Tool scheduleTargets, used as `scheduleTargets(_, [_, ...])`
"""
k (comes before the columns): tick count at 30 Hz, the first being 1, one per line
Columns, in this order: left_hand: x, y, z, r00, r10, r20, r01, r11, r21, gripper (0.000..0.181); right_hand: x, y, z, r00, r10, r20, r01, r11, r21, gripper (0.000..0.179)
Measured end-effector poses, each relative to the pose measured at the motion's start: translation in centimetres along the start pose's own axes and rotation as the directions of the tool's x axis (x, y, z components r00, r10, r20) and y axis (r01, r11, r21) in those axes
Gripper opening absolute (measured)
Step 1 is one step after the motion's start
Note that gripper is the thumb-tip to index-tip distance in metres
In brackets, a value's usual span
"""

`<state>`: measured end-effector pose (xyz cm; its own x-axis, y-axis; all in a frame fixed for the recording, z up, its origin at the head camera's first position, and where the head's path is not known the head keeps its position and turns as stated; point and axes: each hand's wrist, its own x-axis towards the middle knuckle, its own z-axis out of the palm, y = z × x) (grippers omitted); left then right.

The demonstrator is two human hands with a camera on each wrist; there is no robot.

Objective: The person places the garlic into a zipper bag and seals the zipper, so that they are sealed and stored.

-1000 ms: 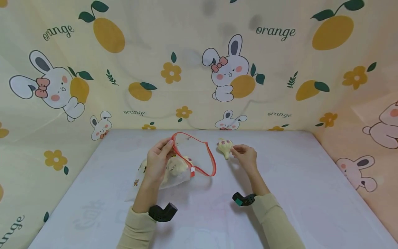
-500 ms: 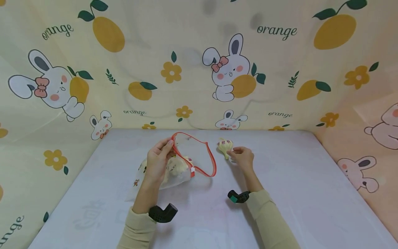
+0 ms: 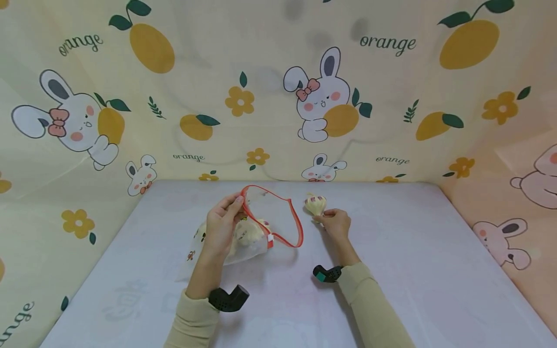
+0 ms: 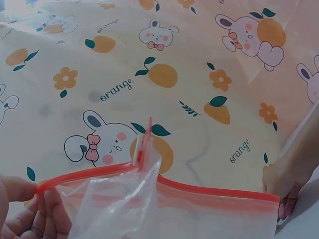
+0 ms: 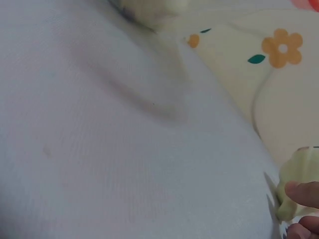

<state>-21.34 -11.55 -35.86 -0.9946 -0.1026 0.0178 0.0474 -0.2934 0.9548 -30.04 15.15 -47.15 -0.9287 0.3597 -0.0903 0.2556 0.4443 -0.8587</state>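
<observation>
A clear zip bag (image 3: pixel 252 251) with an orange-red rim lies on its side at centre left, its mouth standing wide toward the right. My left hand (image 3: pixel 223 220) pinches the rim between thumb and fingers; the left wrist view shows that grip on the orange-red strip (image 4: pixel 94 173). To the right of the mouth lies a pale garlic bulb (image 3: pixel 315 204) with purple streaks, its narrow stem toward me. My right hand (image 3: pixel 336 224) has thumb and fingers around the stem, which they hide. In the right wrist view a fingertip (image 5: pixel 294 190) overlaps the bulb.
Pale rounded things (image 3: pixel 247 233) fill the bag's lower part. The white-covered table (image 3: pixel 435 270) reaches back to a patterned curtain (image 3: pixel 261 96) with rabbits and oranges. Black wrist cameras (image 3: pixel 228 298) sit on both wrists.
My right hand has slid left and slightly toward me, from the bulb's right side to its stem. The bulb, the bag and my left hand have stayed in place.
</observation>
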Motion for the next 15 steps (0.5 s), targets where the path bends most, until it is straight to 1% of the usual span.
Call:
scheduleTargets(3, [0.0,-0.04,-0.01,1.0,0.003,0.0,-0.003,1.0,-0.002,0.031,-0.1,-0.12,0.27,0.999,-0.033,-0.019,0.033,0.999,-0.043,0.035])
scheduleTargets(7, [0.0,-0.12,-0.03,1.0,0.015,-0.001,-0.015,1.0,-0.015,0.029,-0.23,-0.29,0.54,0.998,-0.048,-0.029,0.045,0.995,-0.094,0.03])
scheduleTargets(12, [-0.05,-0.05,-0.01,1.0,0.009,-0.002,-0.009,1.0,-0.011,0.029,-0.36,-0.45,0.51,0.999,-0.036,-0.04,0.032,0.995,-0.098,0.023])
scheduleTargets(15, [-0.07,0.03,-0.02,1.0,-0.001,-0.001,0.001,1.0,0.003,0.03,-0.44,-0.48,0.31,0.998,-0.026,-0.052,0.022,0.997,-0.071,0.022])
